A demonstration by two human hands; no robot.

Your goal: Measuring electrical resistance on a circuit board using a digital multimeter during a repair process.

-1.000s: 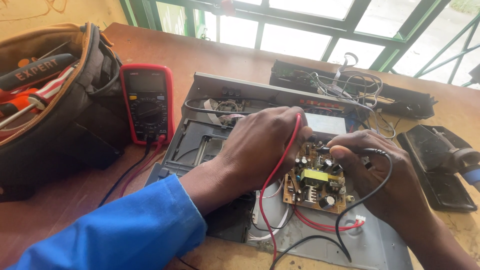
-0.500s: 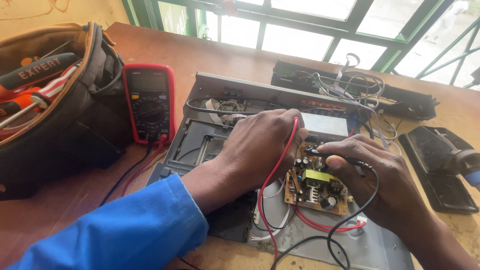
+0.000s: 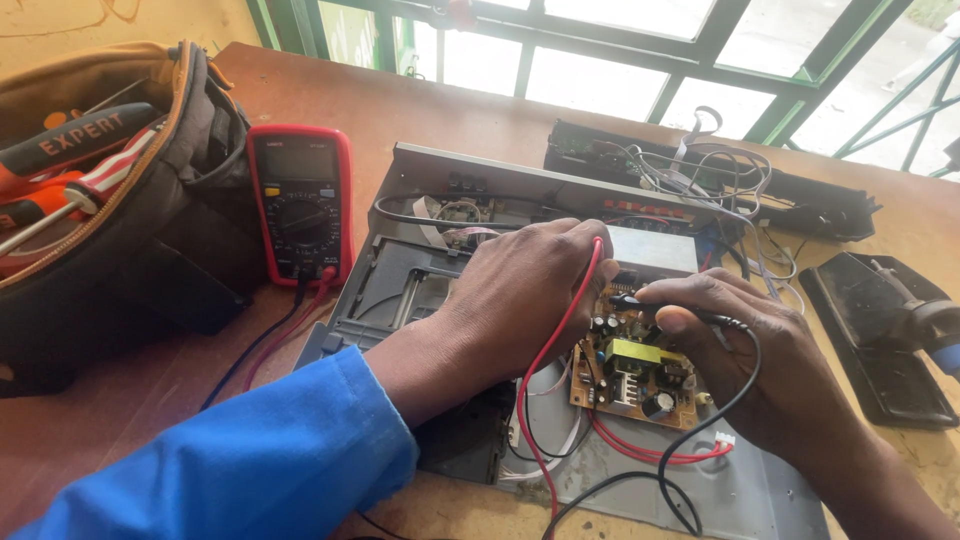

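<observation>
Over the brown circuit board (image 3: pixel 635 365) at the middle of the opened grey chassis (image 3: pixel 420 290), the left hand (image 3: pixel 525 295) has its fingers closed round the red probe (image 3: pixel 597 250) and the right hand (image 3: pixel 745 355) pinches the black probe (image 3: pixel 650 300), both tips down among the components. A small slip could bridge two neighbouring solder points, or the slack leads could snag and drag a tip off. Far left, a red-cased multimeter (image 3: pixel 300 205) with a dark dial lies beside an open tool bag (image 3: pixel 110 200) holding orange-handled screwdrivers with lettered grips.

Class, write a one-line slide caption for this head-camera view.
Two hands press meter probes onto a circuit board.
</observation>
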